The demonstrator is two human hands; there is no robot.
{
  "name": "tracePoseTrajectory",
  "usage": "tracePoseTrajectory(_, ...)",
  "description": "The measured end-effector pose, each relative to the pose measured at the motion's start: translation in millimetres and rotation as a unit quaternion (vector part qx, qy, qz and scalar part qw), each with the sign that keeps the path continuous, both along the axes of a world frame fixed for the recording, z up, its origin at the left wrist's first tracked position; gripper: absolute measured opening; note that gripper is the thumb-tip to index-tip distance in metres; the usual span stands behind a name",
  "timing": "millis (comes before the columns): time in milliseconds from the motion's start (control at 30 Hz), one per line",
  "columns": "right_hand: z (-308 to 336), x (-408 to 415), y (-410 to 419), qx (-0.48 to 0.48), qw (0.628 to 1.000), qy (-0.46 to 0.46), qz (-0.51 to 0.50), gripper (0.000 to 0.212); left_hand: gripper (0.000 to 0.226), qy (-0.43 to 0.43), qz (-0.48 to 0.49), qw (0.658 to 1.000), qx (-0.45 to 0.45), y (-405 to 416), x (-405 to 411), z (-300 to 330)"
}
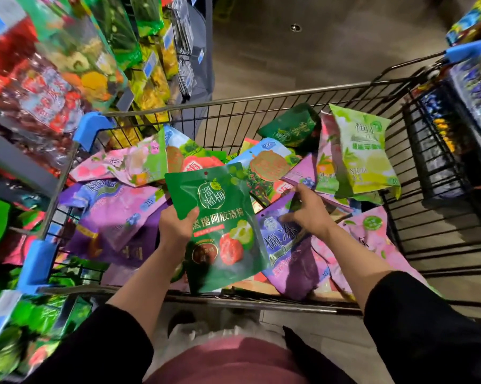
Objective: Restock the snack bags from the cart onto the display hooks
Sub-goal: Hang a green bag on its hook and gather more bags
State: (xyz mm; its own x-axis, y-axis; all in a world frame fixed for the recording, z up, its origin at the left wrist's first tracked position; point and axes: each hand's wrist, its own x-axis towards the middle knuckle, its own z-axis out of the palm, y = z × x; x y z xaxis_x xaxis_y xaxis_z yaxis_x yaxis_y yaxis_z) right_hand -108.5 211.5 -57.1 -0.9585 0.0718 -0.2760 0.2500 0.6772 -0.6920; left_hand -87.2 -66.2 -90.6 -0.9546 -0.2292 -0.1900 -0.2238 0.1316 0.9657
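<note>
left hand (pixel 175 227) gripping green bag (pixel 222 231), over cart (pixel 261 99)

The left hand (pixel 175 225) grips a dark green plum snack pouch (pixel 220 225) by its left edge, thumb on the front, holding it upright above the wire cart (pixel 261 112). The right hand (pixel 310 210) reaches down with loosely curled fingers (pixel 285 217) over a purple jelly bag (pixel 286 253), perhaps touching it. Pink, purple and lime bags fill the cart; blurred packets hang on the display (pixel 67 65) to the left.
</note>
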Motion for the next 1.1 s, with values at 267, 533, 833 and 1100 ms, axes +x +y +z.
tracePoseTrajectory(267,10.5,-8.4,-20.0,0.062,0.984,-0.092,0.136,0.016,0.007,-0.068,0.015,0.997,-0.034,-1.5,-3.0,14.6)
tracePoseTrajectory(533,43.3,13.8,-11.9,0.004,0.998,0.062,-0.029,0.032,0.013,-0.053,0.027,0.992,0.109,-8.6,-4.9,43.4)
tracePoseTrajectory(833,117.5,6.8,-29.3,-0.196,0.933,0.241,-0.184,0.038,0.021,0.061,0.156,0.978,0.123,-10.8,10.0,102.7)
tracePoseTrajectory(1100,157.0,24.2,-100.5,-0.375,0.898,0.222,-0.056,0.029,0.044,0.162,0.32,0.923,0.142,-21.2,106.9,131.2)
